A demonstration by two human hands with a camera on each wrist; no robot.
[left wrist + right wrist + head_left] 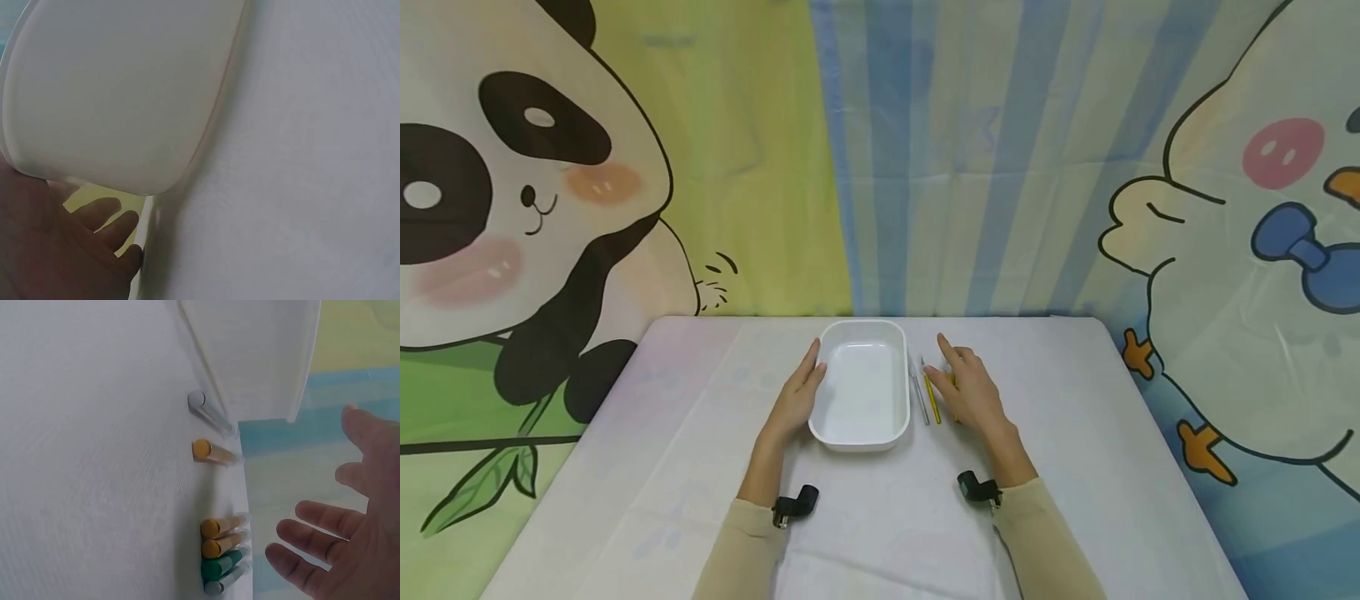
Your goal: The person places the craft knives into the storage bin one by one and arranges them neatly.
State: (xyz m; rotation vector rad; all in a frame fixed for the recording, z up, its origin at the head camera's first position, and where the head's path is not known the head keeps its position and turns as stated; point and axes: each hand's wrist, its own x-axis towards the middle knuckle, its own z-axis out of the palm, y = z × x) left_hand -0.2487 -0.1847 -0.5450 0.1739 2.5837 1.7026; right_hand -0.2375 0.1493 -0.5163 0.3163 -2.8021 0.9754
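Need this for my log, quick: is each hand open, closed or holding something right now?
Left hand: open, at the side of the white tray, fingers not curled round it.
Right hand: open, holding nothing.

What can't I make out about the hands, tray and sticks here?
Head: some of the sticks, mostly hidden by the right hand.
Left wrist: the tray at its far end, cut off by the top edge.
Left wrist: the left hand near its base, cut off by the edges.
Right wrist: the sticks' far tips, too blurred.
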